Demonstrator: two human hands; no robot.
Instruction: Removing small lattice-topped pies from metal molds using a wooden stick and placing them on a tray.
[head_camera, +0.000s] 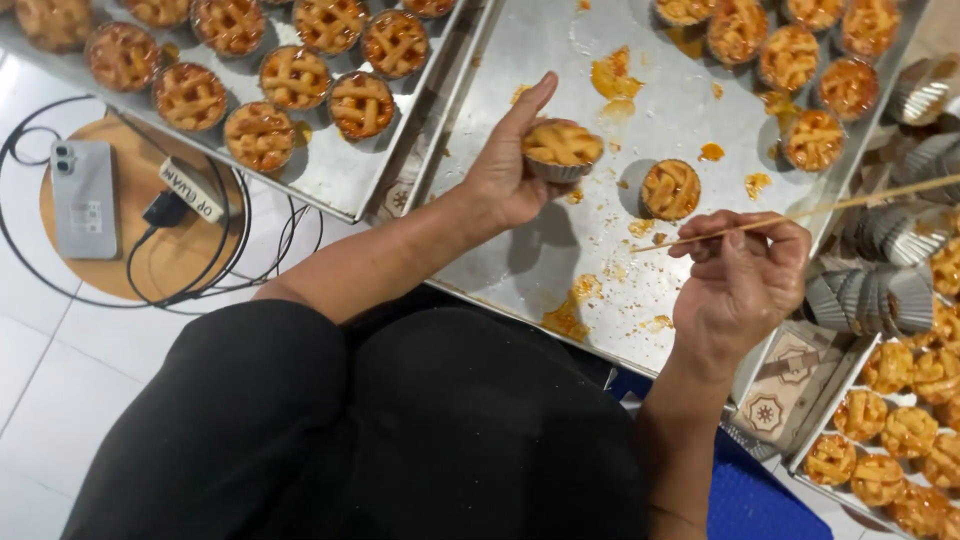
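The tart (561, 150), pinched in its tin in the left hand (510, 170) above the tray (520, 260), is best kept level and lightly cupped while the skewer (800, 212), pinched in the right hand (740, 280), is slid gently between crust and tin.

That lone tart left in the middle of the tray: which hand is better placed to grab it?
Probably the left hand, once free. It hovers close beside the lone tart but already holds a tart. The right hand pinches a skewer.
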